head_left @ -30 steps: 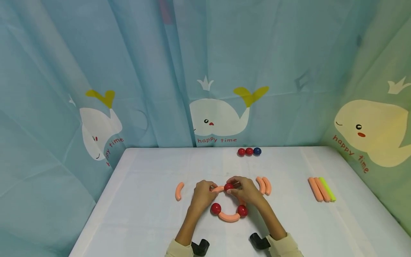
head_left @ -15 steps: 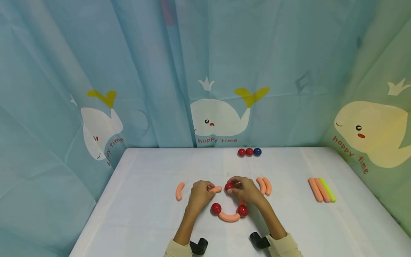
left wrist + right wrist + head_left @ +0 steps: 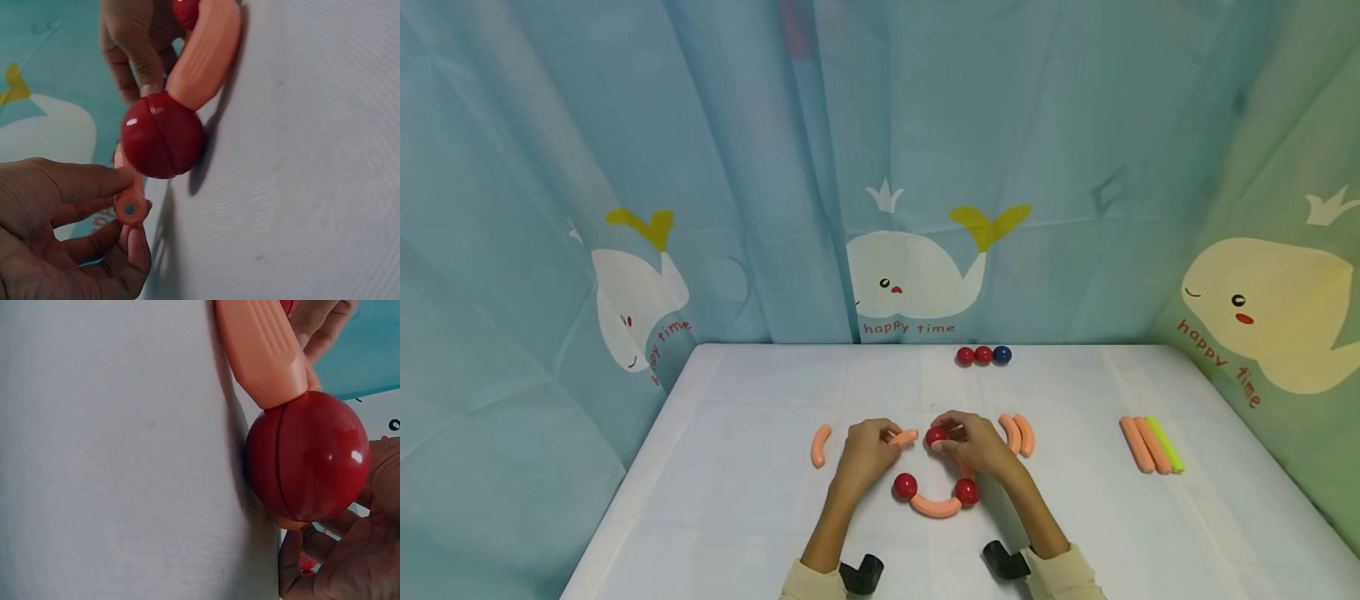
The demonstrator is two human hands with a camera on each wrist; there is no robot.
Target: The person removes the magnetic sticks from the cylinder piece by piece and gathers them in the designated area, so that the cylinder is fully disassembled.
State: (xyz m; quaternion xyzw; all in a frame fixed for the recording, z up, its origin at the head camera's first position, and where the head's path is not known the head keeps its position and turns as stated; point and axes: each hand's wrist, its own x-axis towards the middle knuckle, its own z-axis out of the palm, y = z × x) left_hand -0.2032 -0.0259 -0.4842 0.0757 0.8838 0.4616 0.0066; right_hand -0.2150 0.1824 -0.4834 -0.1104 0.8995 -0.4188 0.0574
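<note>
In the head view, my left hand [image 3: 867, 454] pinches a curved orange rod [image 3: 905, 437] between thumb and fingers. A round grey spot shows on the rod's end [image 3: 130, 209] in the left wrist view. My right hand [image 3: 979, 443] grips a red ball [image 3: 936, 437], a small gap away from that rod. From this ball a curved orange rod [image 3: 964, 469], partly hidden by the right hand, runs down to a second red ball [image 3: 967, 492]. Another curved orange rod [image 3: 936, 507] joins it to a third red ball [image 3: 906, 486], nearest my left wrist.
One curved orange rod [image 3: 821, 446] lies to the left, and two more curved rods [image 3: 1017, 435] right of my right hand. Two red balls and a blue ball [image 3: 1002, 355] line the back edge. Straight orange rods [image 3: 1137, 444] and a green rod [image 3: 1165, 443] lie far right.
My left hand has drawn its curved rod leftward, away from the red ball it met a second ago, and tilted it slightly. My right hand has stayed almost still.
</note>
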